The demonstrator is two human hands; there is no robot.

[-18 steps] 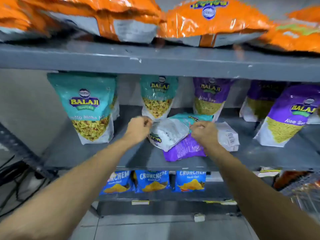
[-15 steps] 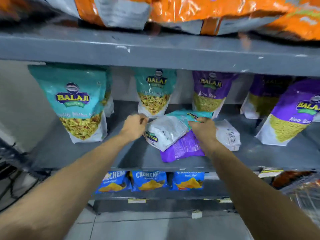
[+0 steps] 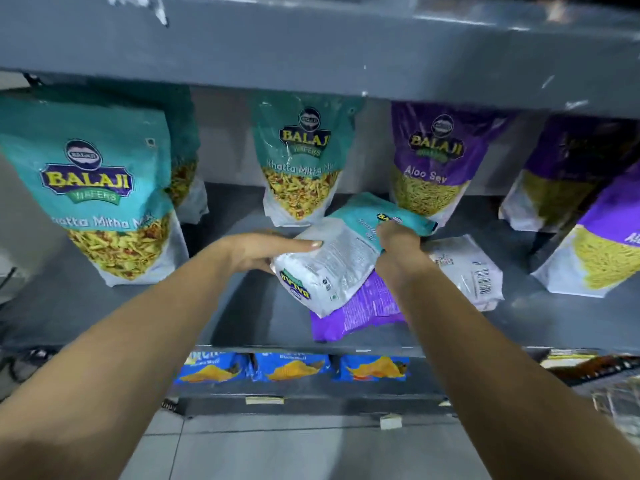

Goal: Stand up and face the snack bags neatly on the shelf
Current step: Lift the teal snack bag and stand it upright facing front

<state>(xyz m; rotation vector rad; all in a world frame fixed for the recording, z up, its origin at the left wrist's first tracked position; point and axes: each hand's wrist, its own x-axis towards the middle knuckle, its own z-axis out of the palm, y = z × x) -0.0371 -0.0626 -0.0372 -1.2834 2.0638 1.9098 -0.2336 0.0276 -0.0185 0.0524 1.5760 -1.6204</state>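
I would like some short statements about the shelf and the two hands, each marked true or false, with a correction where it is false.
1. Both hands hold the same teal bag. True: the left hand is at its white lower end, the right hand at its teal upper end.
2. The held bag shows its front label to the camera. False: its printed white back faces the camera.
3. A purple bag lies flat beneath the held bag. True.
4. All the purple Aloo Sev bags stand to the left of the teal ones. False: the standing Aloo Sev bag is to the right of the standing Khatta Mitha bag.
5. The blue bags sit on the shelf above. False: they are on the shelf below.
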